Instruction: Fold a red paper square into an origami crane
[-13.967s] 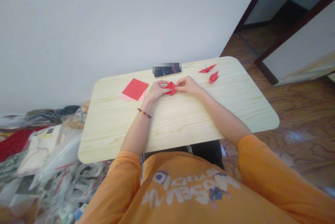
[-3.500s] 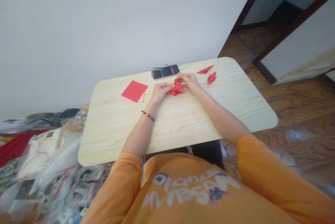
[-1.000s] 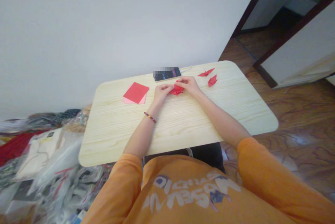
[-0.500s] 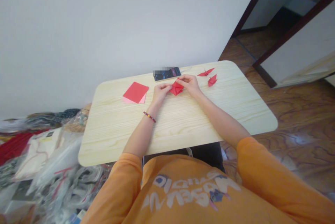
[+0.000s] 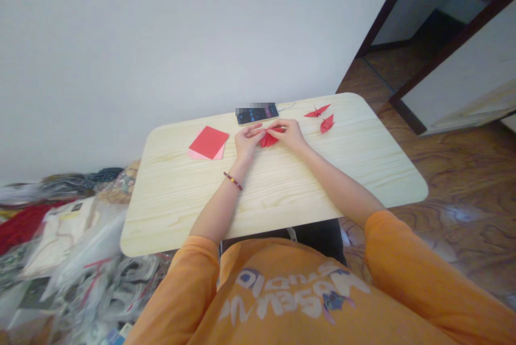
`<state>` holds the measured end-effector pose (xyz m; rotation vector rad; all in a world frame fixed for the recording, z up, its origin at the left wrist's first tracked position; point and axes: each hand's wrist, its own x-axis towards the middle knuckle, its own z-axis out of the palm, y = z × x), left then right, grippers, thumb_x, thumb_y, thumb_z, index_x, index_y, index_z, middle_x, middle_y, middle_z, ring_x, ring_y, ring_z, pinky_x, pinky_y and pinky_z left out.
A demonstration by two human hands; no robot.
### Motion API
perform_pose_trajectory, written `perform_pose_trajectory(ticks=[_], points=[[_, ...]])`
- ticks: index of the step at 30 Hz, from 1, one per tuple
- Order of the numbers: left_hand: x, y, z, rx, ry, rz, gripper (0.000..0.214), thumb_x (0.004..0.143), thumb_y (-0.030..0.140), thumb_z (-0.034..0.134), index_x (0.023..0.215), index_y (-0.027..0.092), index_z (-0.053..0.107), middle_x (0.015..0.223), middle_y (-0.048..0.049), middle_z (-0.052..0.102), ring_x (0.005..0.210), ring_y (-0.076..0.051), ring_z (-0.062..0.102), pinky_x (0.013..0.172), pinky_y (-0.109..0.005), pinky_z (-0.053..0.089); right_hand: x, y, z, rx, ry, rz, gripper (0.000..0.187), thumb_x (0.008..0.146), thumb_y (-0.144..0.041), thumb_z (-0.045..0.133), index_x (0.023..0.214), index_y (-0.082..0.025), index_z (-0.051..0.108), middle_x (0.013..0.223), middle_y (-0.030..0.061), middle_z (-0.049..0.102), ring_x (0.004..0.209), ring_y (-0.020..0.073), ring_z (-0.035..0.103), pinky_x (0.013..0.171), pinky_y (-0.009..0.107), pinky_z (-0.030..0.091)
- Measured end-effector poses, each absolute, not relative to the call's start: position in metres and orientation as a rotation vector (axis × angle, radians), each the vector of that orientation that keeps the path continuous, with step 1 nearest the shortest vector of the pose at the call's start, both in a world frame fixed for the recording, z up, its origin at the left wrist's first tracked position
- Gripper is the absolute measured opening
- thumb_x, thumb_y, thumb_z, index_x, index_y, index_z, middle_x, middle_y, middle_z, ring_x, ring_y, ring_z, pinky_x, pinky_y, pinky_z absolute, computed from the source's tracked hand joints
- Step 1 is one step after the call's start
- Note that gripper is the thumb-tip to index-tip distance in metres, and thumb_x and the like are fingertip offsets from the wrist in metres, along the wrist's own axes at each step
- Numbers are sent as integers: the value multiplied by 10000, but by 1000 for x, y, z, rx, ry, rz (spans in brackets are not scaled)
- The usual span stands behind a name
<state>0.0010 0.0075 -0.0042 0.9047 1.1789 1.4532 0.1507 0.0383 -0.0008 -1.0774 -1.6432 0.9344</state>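
Both hands meet over a small folded piece of red paper [image 5: 267,139] near the far middle of the light wooden table [image 5: 282,189]. My left hand [image 5: 246,141] pinches its left side, fingers closed on it. My right hand [image 5: 289,134] grips its right side from above. Most of the paper is hidden between the fingers. A bead bracelet [image 5: 233,180] is on my left wrist.
A stack of red and pink paper squares [image 5: 208,143] lies to the left. A dark phone [image 5: 257,114] lies just behind the hands. Two folded red paper cranes [image 5: 322,117] sit at the right. Bags and cloth [image 5: 60,237] pile on the floor at the left.
Over the last second the hands drew closer together and the red paper flattened down between them. The view has hardly shifted.
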Motion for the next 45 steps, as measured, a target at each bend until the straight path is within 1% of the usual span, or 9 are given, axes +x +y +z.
perform_pose_trajectory(ticks=[9, 14, 19, 23, 28, 32, 35, 40, 45], points=[[8, 7, -5, 874, 1253, 1534, 330, 522, 233, 801, 824, 132, 714, 778, -86, 739, 744, -195, 699, 749, -321, 548, 140, 31, 0, -1072, -1677, 762, 102, 710, -245, 625, 725, -160, 679, 750, 42, 692, 732, 179, 632, 708, 298, 490], [11, 5, -2, 859, 1280, 1543, 319, 539, 221, 783, 838, 134, 715, 775, -77, 741, 739, -184, 699, 728, -295, 550, 136, 28, 4, -1134, -1689, 723, 79, 707, -223, 613, 716, -161, 660, 743, 33, 678, 723, 171, 617, 733, 300, 486], [12, 4, -1, 872, 1283, 1553, 312, 564, 183, 748, 869, 128, 712, 812, -87, 744, 794, -207, 706, 775, -331, 554, 134, 27, 5, -1162, -1670, 742, 62, 717, -231, 625, 722, -181, 661, 759, 32, 689, 729, 175, 620, 762, 308, 492], [11, 5, -4, 864, 1272, 1538, 347, 582, 170, 727, 927, 135, 715, 851, -84, 747, 847, -219, 706, 814, -351, 552, 137, 31, 3, -1136, -1615, 851, 81, 728, -261, 640, 728, -185, 668, 785, 40, 706, 777, 190, 646, 800, 326, 504], [9, 5, -7, 899, 1154, 1506, 419, 590, 191, 738, 1006, 149, 709, 977, -97, 744, 959, -234, 693, 882, -364, 537, 143, 39, -3, -1096, -1522, 986, 153, 727, -321, 647, 772, -179, 681, 805, 41, 707, 806, 193, 654, 766, 317, 518], [10, 4, -5, 955, 1062, 1486, 453, 611, 227, 753, 1057, 165, 694, 1066, -107, 724, 1051, -249, 665, 939, -378, 512, 145, 44, -8, -1105, -1463, 1018, 177, 707, -348, 670, 756, -178, 675, 774, 36, 701, 778, 186, 652, 741, 310, 521], [11, 2, -3, 962, 1039, 1475, 465, 626, 254, 773, 1073, 160, 682, 1040, -112, 728, 1021, -245, 676, 938, -390, 512, 144, 45, -9, -1106, -1434, 1028, 151, 691, -317, 688, 725, -173, 663, 736, 28, 693, 728, 171, 646, 751, 312, 521], [10, 2, -5, 983, 1103, 1504, 395, 622, 246, 803, 987, 133, 700, 959, -109, 739, 918, -216, 697, 919, -386, 521, 141, 41, -6, -1098, -1441, 1077, 110, 689, -266, 691, 708, -160, 670, 734, 36, 696, 733, 172, 648, 775, 310, 518], [6, 5, -8, 989, 1196, 1539, 349, 628, 290, 791, 936, 141, 721, 845, -86, 741, 793, -193, 699, 819, -350, 543, 143, 40, -1, -1059, -1473, 1158, 117, 690, -267, 690, 707, -152, 706, 728, 43, 709, 714, 169, 654, 763, 309, 521]])
